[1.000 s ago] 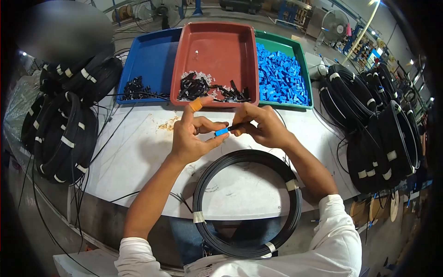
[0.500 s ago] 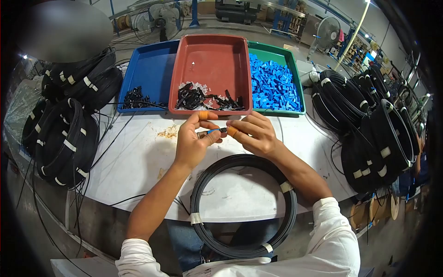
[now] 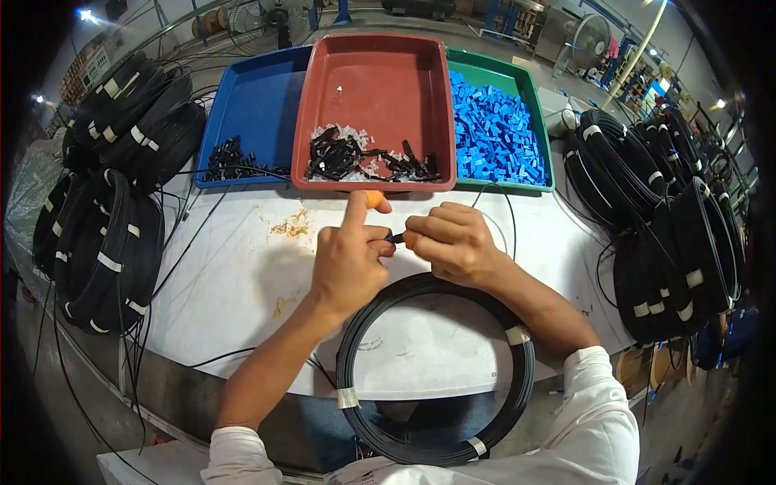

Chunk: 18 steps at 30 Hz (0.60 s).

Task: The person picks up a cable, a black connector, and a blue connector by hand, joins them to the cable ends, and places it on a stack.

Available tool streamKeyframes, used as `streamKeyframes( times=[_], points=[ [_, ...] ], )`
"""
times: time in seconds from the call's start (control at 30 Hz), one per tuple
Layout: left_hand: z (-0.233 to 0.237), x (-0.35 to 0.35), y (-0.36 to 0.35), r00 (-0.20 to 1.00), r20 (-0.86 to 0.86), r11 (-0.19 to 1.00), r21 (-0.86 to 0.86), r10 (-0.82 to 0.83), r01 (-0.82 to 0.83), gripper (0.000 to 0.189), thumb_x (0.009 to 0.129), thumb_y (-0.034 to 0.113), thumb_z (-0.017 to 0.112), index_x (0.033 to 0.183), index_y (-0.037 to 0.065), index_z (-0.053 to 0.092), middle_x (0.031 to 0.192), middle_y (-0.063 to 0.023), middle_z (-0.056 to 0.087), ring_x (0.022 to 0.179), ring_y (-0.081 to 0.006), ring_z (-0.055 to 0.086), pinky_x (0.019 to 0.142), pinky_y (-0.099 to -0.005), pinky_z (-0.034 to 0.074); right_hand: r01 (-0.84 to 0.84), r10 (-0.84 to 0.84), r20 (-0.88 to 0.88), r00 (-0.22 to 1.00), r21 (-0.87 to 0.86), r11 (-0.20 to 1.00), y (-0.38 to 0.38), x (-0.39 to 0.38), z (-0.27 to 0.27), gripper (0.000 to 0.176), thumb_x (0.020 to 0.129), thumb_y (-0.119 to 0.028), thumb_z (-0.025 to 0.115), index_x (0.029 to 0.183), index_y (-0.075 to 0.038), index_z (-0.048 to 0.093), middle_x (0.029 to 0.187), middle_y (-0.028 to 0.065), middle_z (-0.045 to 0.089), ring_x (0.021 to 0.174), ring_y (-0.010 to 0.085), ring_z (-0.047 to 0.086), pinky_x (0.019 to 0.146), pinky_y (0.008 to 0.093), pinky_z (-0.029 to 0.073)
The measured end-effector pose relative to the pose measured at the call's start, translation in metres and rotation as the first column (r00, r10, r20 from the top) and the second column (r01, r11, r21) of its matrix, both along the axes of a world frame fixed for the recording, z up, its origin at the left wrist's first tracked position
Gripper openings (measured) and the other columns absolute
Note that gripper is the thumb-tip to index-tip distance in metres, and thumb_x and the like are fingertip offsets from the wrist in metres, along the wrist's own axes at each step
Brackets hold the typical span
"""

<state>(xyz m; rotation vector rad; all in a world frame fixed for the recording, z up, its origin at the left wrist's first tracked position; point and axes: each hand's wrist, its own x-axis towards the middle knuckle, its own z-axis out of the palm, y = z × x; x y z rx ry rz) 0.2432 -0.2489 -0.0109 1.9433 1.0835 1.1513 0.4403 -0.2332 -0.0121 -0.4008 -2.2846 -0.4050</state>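
Over the white table, my left hand (image 3: 349,263) pinches a small blue-and-black connector (image 3: 396,238) between thumb and fingertips, its index finger raised. My right hand (image 3: 454,244) is closed in a fist at the connector's black end. Its fingers hide most of what they grip, but a thin black cable (image 3: 514,222) loops up behind that hand. Orange tape wraps fingers on both hands. Below them a coil of black cable (image 3: 347,356), bound with white tape, overhangs the table's front edge towards my lap.
Behind my hands stand a blue tray (image 3: 255,97) with small black parts, a red tray (image 3: 376,97) with black and clear pieces, and a green tray (image 3: 505,69) full of blue pieces. Taped cable coils (image 3: 121,242) pile up at left, and more coils (image 3: 671,250) at right.
My right hand has closed from a fingertip hold into a fist around its end. My left index finger has lifted. A cable loop now shows behind the right hand, and the view has shifted slightly.
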Motion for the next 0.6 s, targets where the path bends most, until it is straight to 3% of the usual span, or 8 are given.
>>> streamKeyframes(
  times=[0.1, 0.13, 0.2, 0.27, 0.33, 0.37, 0.53, 0.6],
  points=[
    [0.000, 0.009, -0.006, 0.992, -0.039, 0.965, 0.236, 0.123, -0.111, 0.039, 0.077, -0.018, 0.052, 0.110, 0.004, 0.050, 0.078, -0.0146, 0.073, 0.071, -0.0266, 0.075, 0.064, -0.0315, 0.059, 0.099, -0.132, -0.090, 0.987, -0.305, 0.947, -0.008, -0.004, 0.010, 0.023, 0.061, 0.003, 0.070, 0.077, -0.006, 0.055, 0.079, 0.0077, 0.068, 0.063, 0.0214, 0.062, 0.056, 0.0348, 0.046],
    [-0.005, 0.009, -0.007, 0.992, -0.043, 0.968, 0.229, 0.116, -0.103, 0.039, 0.077, -0.018, 0.052, 0.110, 0.004, 0.050, 0.078, -0.0146, 0.073, 0.071, -0.0266, 0.075, 0.064, -0.0315, 0.059, 0.081, -0.199, -0.137, 0.970, -0.590, 0.803, -0.009, -0.003, 0.016, 0.021, 0.063, 0.004, 0.070, 0.079, -0.004, 0.058, 0.075, 0.0094, 0.067, 0.063, 0.0244, 0.063, 0.057, 0.0362, 0.048],
    [-0.016, 0.010, -0.008, 0.966, -0.177, 0.884, 0.458, 0.189, -0.090, 0.037, 0.076, -0.019, 0.053, 0.107, 0.003, 0.051, 0.077, -0.0146, 0.072, 0.073, -0.0276, 0.075, 0.063, -0.0316, 0.059, -0.045, -0.356, -0.157, 0.921, -0.952, 0.303, -0.012, -0.001, 0.022, 0.018, 0.068, 0.007, 0.069, 0.084, 0.001, 0.063, 0.068, 0.0128, 0.066, 0.062, 0.0304, 0.065, 0.060, 0.0389, 0.052],
    [-0.010, 0.008, -0.002, 0.977, -0.154, 0.930, 0.356, 0.149, -0.086, 0.038, 0.077, -0.019, 0.054, 0.107, 0.003, 0.046, 0.076, -0.0157, 0.071, 0.071, -0.0246, 0.075, 0.059, -0.0309, 0.057, -0.007, -0.341, -0.166, 0.925, -0.907, 0.422, -0.014, -0.002, 0.019, 0.014, 0.074, 0.005, 0.071, 0.084, 0.001, 0.064, 0.072, 0.0126, 0.067, 0.065, 0.0297, 0.065, 0.062, 0.0395, 0.052],
    [-0.006, -0.006, 0.012, 0.992, 0.115, 0.977, -0.199, -0.049, 0.071, 0.043, 0.079, -0.011, 0.065, 0.111, 0.005, 0.041, 0.070, -0.0131, 0.071, 0.064, -0.0179, 0.072, 0.055, -0.0305, 0.052, 0.031, -0.091, -0.095, 0.991, -0.502, 0.864, -0.008, 0.001, 0.013, 0.017, 0.069, 0.004, 0.072, 0.083, -0.001, 0.064, 0.080, 0.0093, 0.068, 0.070, 0.0256, 0.064, 0.062, 0.0371, 0.051],
    [-0.003, -0.012, 0.019, 0.971, 0.210, 0.863, -0.462, -0.118, 0.205, 0.041, 0.082, -0.012, 0.061, 0.111, 0.005, 0.037, 0.074, -0.0150, 0.072, 0.065, -0.0165, 0.071, 0.055, -0.0269, 0.050, -0.016, 0.013, -0.016, 1.000, -0.247, 0.969, 0.000, 0.004, 0.011, 0.017, 0.069, 0.001, 0.075, 0.083, -0.003, 0.066, 0.088, 0.0096, 0.071, 0.065, 0.0197, 0.060, 0.055, 0.0325, 0.046],
    [-0.005, 0.003, 0.003, 0.952, 0.304, 0.932, -0.334, -0.039, 0.144, 0.038, 0.079, -0.017, 0.056, 0.108, 0.004, 0.042, 0.077, -0.0153, 0.073, 0.064, -0.0173, 0.071, 0.054, -0.0280, 0.052, 0.055, -0.052, 0.022, 0.998, -0.134, 0.990, -0.007, -0.003, 0.020, 0.023, 0.060, 0.005, 0.068, 0.080, -0.004, 0.062, 0.083, 0.0069, 0.068, 0.070, 0.0233, 0.063, 0.061, 0.0354, 0.051],
    [-0.005, 0.010, -0.010, 0.989, 0.015, 0.956, 0.256, 0.145, -0.144, 0.035, 0.079, -0.016, 0.055, 0.104, 0.006, 0.047, 0.073, -0.0121, 0.069, 0.062, -0.0210, 0.070, 0.054, -0.0305, 0.053, 0.106, -0.250, -0.151, 0.956, -0.618, 0.779, -0.018, -0.007, 0.022, 0.021, 0.063, 0.012, 0.067, 0.080, 0.000, 0.063, 0.077, 0.0099, 0.070, 0.068, 0.0231, 0.069, 0.060, 0.0339, 0.054]
  ],
)
